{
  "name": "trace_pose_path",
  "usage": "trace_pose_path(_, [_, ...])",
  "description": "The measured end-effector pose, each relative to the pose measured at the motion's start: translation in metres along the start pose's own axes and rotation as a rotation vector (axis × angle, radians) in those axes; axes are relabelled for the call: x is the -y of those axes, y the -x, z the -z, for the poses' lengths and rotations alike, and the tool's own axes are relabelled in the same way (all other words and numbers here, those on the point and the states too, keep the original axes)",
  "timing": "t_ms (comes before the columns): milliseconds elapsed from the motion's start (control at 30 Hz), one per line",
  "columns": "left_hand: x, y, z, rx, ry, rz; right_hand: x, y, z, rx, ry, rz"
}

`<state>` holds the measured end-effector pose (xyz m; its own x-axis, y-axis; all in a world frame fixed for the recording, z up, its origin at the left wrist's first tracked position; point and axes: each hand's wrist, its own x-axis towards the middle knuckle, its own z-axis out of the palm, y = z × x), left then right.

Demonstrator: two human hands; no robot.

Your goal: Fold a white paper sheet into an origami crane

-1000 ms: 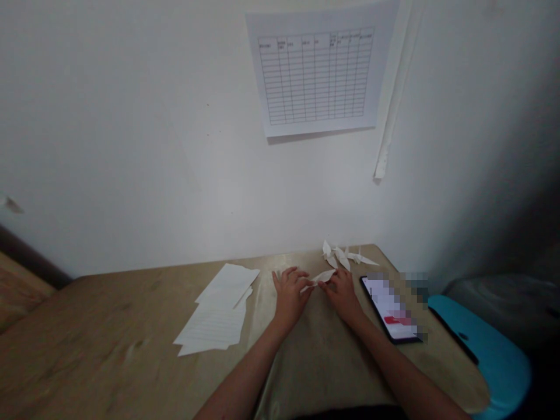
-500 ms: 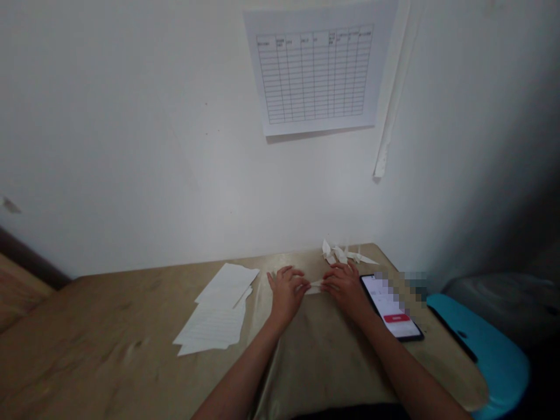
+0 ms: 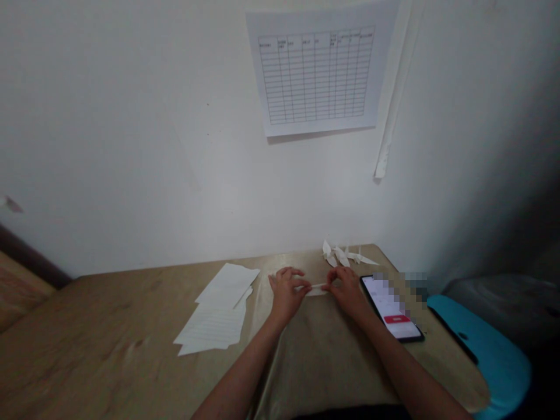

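A small folded piece of white paper (image 3: 317, 289) spans the gap between my hands, just over the tabletop. My left hand (image 3: 289, 291) pinches its left end between thumb and fingers. At the other end, my right hand (image 3: 345, 288) grips it the same way, fingers curled. Several folded white paper pieces (image 3: 341, 254) with pointed tips lie beyond my right hand, near the wall. To the left of my left hand, loose sheets of lined paper (image 3: 219, 318) overlap on the table.
A phone (image 3: 389, 303) with a lit screen lies right of my right hand on the brown table (image 3: 131, 326). Past the table's right edge is a blue rounded object (image 3: 485, 350). A printed chart (image 3: 317, 76) hangs on the white wall behind.
My right hand's fingers have shifted and curled in more, and more of the folded paper shows between my hands. The left hand has barely moved.
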<state>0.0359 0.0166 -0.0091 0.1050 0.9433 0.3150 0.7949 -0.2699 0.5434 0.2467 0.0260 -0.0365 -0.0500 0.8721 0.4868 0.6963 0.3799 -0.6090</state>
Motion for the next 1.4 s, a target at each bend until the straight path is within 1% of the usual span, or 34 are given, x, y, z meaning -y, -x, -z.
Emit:
trace_pose_path(200, [-0.001, 0.002, -0.004, 0.014, -0.014, -0.004, -0.001, 0.003, -0.005, 0.071, 0.110, 0.142])
trace_pose_path(400, [-0.003, 0.004, -0.005, 0.006, -0.029, -0.015, 0.004, 0.005, -0.007, 0.117, 0.187, 0.160])
trace_pose_path(600, [-0.003, 0.005, -0.004, 0.022, -0.049, -0.032, 0.011, 0.007, -0.004, 0.149, 0.175, 0.182])
trace_pose_path(767, [-0.003, 0.005, -0.004, 0.035, -0.049, -0.039, 0.013, 0.008, -0.005, 0.138, 0.136, 0.142])
trace_pose_path(1033, [-0.002, 0.003, -0.002, 0.037, -0.048, -0.013, 0.013, 0.005, -0.002, 0.055, 0.200, 0.076])
trace_pose_path(1100, [-0.002, 0.002, -0.002, 0.033, -0.048, -0.009, 0.012, 0.004, 0.001, 0.056, 0.206, 0.062])
trace_pose_path(1267, [-0.001, 0.000, 0.001, 0.017, -0.037, 0.004, 0.008, 0.003, 0.003, 0.084, 0.182, 0.081])
trace_pose_path(1400, [-0.001, 0.000, 0.002, 0.026, -0.033, 0.013, 0.005, 0.004, -0.002, 0.070, 0.155, 0.009])
